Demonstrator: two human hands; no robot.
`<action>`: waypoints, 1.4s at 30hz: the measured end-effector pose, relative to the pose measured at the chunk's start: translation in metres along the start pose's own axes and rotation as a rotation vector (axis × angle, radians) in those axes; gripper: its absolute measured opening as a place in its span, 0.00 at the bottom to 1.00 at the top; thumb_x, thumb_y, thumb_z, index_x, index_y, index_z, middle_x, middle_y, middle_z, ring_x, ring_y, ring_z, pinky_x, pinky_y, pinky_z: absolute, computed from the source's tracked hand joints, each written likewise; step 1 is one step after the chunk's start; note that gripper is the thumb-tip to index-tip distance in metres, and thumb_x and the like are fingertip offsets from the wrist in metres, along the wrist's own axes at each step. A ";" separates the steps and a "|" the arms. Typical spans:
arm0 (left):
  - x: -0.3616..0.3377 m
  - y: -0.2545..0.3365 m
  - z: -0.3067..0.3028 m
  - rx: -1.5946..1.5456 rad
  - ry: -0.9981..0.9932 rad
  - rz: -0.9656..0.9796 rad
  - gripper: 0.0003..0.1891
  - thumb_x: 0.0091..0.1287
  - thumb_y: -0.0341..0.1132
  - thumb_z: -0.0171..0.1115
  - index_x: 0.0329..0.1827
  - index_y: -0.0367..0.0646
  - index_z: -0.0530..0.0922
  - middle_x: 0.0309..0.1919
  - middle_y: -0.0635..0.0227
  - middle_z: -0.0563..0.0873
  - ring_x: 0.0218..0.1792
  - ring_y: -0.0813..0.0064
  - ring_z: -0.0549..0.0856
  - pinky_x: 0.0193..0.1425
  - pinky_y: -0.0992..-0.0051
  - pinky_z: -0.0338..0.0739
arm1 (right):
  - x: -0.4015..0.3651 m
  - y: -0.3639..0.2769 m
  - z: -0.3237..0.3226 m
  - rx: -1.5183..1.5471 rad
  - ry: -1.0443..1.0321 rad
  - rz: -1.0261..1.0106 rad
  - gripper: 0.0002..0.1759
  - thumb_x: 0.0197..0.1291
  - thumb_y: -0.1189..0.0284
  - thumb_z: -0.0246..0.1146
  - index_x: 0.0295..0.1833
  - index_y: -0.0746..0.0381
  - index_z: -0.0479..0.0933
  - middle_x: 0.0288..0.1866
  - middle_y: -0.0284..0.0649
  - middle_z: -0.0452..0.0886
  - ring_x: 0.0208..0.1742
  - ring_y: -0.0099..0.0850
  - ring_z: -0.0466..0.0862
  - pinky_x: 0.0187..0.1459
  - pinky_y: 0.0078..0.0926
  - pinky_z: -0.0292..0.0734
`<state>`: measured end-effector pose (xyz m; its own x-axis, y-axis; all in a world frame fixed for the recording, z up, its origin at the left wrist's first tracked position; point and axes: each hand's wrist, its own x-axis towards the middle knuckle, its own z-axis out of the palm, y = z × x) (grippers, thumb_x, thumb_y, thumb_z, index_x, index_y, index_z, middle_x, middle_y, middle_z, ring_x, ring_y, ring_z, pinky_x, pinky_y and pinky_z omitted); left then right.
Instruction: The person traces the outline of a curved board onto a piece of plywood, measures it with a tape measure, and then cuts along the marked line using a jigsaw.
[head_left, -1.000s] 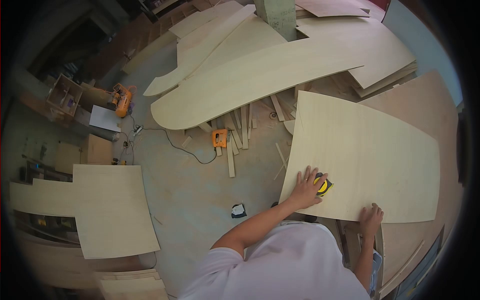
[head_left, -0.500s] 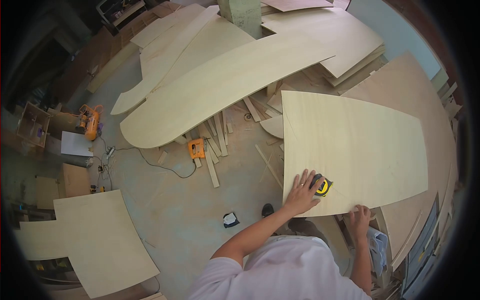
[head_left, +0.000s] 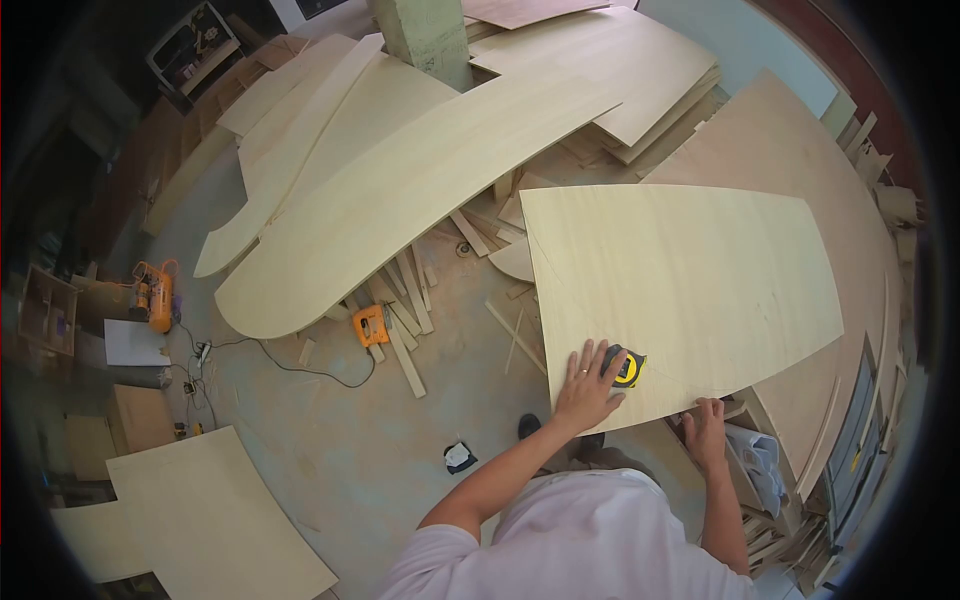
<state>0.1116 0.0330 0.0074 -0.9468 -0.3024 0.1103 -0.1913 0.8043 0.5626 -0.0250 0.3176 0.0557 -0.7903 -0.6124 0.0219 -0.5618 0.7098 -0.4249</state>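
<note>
Where the frame darkens at its left edge, an orange air compressor (head_left: 155, 297) stands on the grey floor (head_left: 300, 430), and a stepped, pale plywood piece (head_left: 215, 510) fills the lower left corner. Toward the upper left and centre stretches a long, pale plywood sheet with a rounded end (head_left: 400, 205), beside a square grey concrete pillar (head_left: 425, 45) at the top. Below the sheet, left of centre, an orange power tool (head_left: 371, 326) with a black cord rests among narrow, light wooden strips (head_left: 405, 365). Lower down, near the centre, a small black object with a white patch (head_left: 459, 457) lies on the floor.

Right of centre, the left hand (head_left: 588, 390) lies palm down, fingers spread, on a broad, pale plywood panel with curved edges (head_left: 680, 280); its forefinger touches a black and yellow tape measure (head_left: 626, 368), which sits near the panel's lower left corner. Farther right, the right hand (head_left: 707, 430) has its fingers bent at the panel's lower edge; its underside is hidden, so I cannot tell whether it grips the panel. Just beside it, at lower right, is a crumpled, pale grey bundle (head_left: 760, 465). A larger, brownish flat board (head_left: 760, 140) extends beyond the panel toward the right edge.
</note>
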 end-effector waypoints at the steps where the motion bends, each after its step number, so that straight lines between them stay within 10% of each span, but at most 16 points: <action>1: 0.000 0.000 0.000 0.004 -0.004 -0.001 0.47 0.68 0.53 0.69 0.87 0.57 0.55 0.85 0.49 0.56 0.85 0.39 0.53 0.84 0.36 0.48 | 0.000 0.002 -0.002 -0.042 -0.024 -0.042 0.23 0.62 0.74 0.70 0.61 0.64 0.75 0.60 0.59 0.74 0.59 0.61 0.78 0.59 0.51 0.77; 28: 0.011 0.022 0.028 0.090 0.077 0.052 0.44 0.68 0.56 0.69 0.83 0.51 0.62 0.82 0.53 0.65 0.82 0.40 0.61 0.80 0.34 0.54 | 0.036 0.018 -0.050 0.191 0.070 0.078 0.25 0.67 0.65 0.70 0.66 0.62 0.77 0.63 0.56 0.75 0.52 0.54 0.85 0.55 0.46 0.82; 37: 0.002 0.011 0.009 0.123 0.094 -0.044 0.43 0.69 0.57 0.68 0.83 0.53 0.61 0.83 0.54 0.62 0.84 0.43 0.57 0.83 0.36 0.51 | 0.036 0.066 -0.021 0.043 0.174 0.010 0.38 0.65 0.76 0.68 0.79 0.60 0.62 0.74 0.60 0.64 0.50 0.52 0.86 0.45 0.41 0.87; 42: 0.003 0.014 0.004 0.105 0.085 -0.095 0.43 0.68 0.56 0.69 0.83 0.56 0.61 0.83 0.56 0.62 0.84 0.45 0.58 0.84 0.39 0.51 | 0.002 0.072 0.006 0.052 -0.140 0.029 0.57 0.60 0.75 0.72 0.88 0.54 0.44 0.89 0.63 0.33 0.70 0.68 0.75 0.55 0.48 0.86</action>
<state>0.1050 0.0454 0.0119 -0.8988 -0.4179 0.1325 -0.3088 0.8180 0.4852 -0.0661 0.3652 0.0199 -0.7622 -0.6368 -0.1160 -0.5227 0.7113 -0.4699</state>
